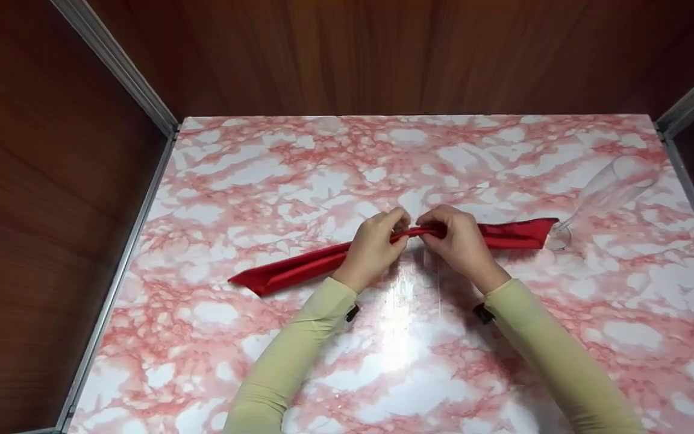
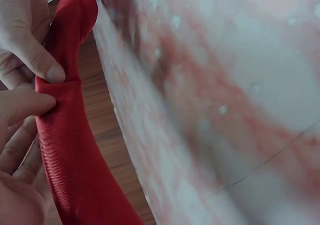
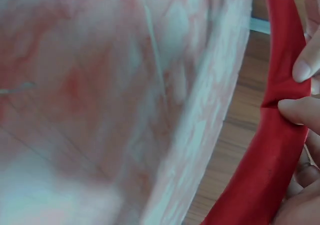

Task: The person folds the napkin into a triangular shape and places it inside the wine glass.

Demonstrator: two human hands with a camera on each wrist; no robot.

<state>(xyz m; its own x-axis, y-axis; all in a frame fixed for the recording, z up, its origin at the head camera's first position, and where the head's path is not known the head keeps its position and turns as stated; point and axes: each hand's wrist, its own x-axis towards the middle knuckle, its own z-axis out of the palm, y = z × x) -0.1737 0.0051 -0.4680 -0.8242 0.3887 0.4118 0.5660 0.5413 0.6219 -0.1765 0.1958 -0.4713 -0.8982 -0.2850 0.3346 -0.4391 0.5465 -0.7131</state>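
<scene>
A glossy red cloth napkin point(image 1: 305, 268), folded lengthwise into a long narrow strip, stretches across the middle of the table. Near its centre, my left hand point(image 1: 377, 244) pinches the strip between thumb and fingers. Close beside it, my right hand point(image 1: 455, 241) pinches the same strip. Up close in the left wrist view, both thumbs press on the red napkin point(image 2: 75, 135) with a small gap between them, and the cloth creases there. The right wrist view shows the same crease across the napkin point(image 3: 270, 130). Other fingertips are hidden behind the cloth.
A clear stemmed glass flute point(image 1: 615, 184) is at the right, its foot by the napkin's right end. The table point(image 1: 214, 361) has a red and white marbled top. Brown wood-look panels point(image 1: 383, 60) rise at the back and sides, with metal frame strips point(image 1: 124, 66) at the corners.
</scene>
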